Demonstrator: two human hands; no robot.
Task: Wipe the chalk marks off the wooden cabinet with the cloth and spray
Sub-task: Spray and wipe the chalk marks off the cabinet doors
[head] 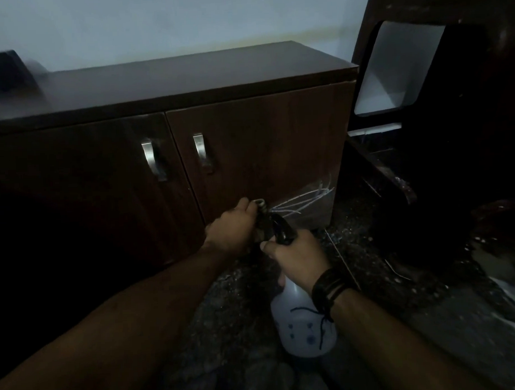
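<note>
**Both hands on the spray bottle below the chalked door**

While the room is dim, a dark wooden cabinet (248, 131) stands against a pale wall (186, 19), its two doors each bearing a metal handle (201, 151). To its right a dark chair (439, 71) crowds close, and the speckled floor (399, 292) runs between them. A dark, blurred object (4, 71) sits on the cabinet top at far left. Nothing stands between the hands and the right door.

No readable writing shows; the bottle carries only small blue dots, too blurred to make out.

Chalk marks (303, 200), thin pale scribbles, lie on the lower right corner of the right door, just beyond the nozzle. The right hand (299, 257) is wrapped closed around the neck of the spray bottle (301, 327), whose white body hangs below the wrist, beside a dark wristband (326, 288). The left hand (231, 228) is curled closed around the dark spray head (266, 220), fingertips at the nozzle. No cloth can be made out in either hand.
</note>
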